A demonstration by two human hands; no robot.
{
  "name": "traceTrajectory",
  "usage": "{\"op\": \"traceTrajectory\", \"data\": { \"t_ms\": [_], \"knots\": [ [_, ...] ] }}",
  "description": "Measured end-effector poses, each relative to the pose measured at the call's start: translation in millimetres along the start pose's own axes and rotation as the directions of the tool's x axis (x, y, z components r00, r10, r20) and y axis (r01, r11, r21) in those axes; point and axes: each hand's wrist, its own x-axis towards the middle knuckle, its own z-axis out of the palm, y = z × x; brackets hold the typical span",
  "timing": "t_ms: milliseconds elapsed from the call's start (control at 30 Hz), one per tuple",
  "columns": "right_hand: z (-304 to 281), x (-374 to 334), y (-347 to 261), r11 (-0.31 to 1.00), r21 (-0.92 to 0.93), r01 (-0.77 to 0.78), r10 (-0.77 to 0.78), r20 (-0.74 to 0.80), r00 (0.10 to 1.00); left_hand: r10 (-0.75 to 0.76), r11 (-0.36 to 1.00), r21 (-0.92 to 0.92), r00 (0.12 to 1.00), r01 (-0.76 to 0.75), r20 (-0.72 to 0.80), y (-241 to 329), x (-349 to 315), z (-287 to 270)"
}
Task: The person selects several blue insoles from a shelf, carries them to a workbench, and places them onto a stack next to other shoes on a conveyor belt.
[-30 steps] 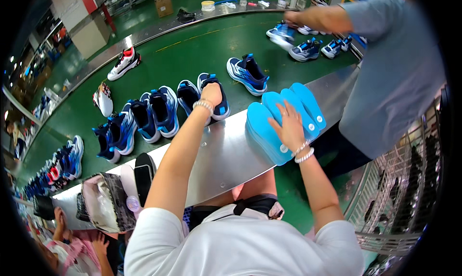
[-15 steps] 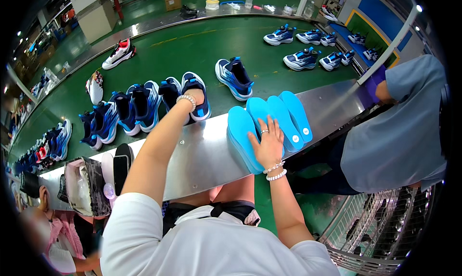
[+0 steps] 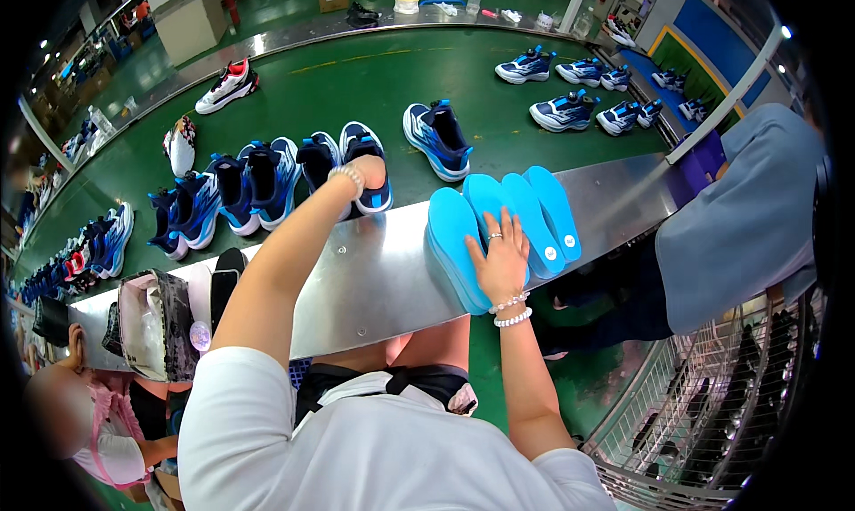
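My left hand [image 3: 367,171] reaches over the steel ledge [image 3: 356,275] into a blue and white sneaker [image 3: 363,162] on the green conveyor belt [image 3: 356,83]; its fingers are inside the shoe opening. My right hand [image 3: 500,260] lies flat, fingers spread, on a fanned stack of bright blue insoles [image 3: 503,219] resting on the ledge. More blue sneakers stand in a row to the left of that shoe [image 3: 249,183], and another one [image 3: 436,137] stands to its right.
Further pairs of blue sneakers [image 3: 570,110] sit at the belt's far right, a white and red shoe [image 3: 227,85] at the far left. A person in a grey shirt [image 3: 739,226] stands at my right beside a wire rack [image 3: 704,422]. Another person [image 3: 98,422] works lower left.
My left hand has gone from the shoe's edge into its opening. The view has shifted, and the person in grey has drawn their arm back from the belt.
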Motion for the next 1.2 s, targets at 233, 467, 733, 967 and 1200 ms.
{"op": "traceTrajectory", "data": {
  "t_ms": [233, 467, 733, 967, 1200],
  "knots": [
    [0, 3, 8, 1.000, 0.008, 0.003, -0.003, -0.006, 1.000, -0.431, -0.724, -0.619, 0.900, -0.305, 0.061, 9, -14, 5],
    [-2, 1, 11, 1.000, 0.020, 0.020, -0.020, -0.011, 1.000, -0.518, -0.773, -0.498, 0.844, -0.393, 0.139, 7, 8, 12],
    [-4, 3, 13, 0.998, 0.024, 0.049, -0.049, -0.030, 0.998, -0.688, -0.695, -0.566, 0.638, -0.442, 0.346, 3, 33, 3],
    [-5, 6, 22, 0.999, 0.014, 0.038, -0.038, -0.028, 0.999, -0.799, -0.596, -0.706, 0.372, -0.383, 0.473, 13, 24, -17],
    [-8, 10, 28, 0.999, 0.008, 0.031, -0.031, -0.031, 0.999, -0.861, -0.477, -0.677, 0.453, -0.561, 0.232, 23, 20, -13]
  ]
}}
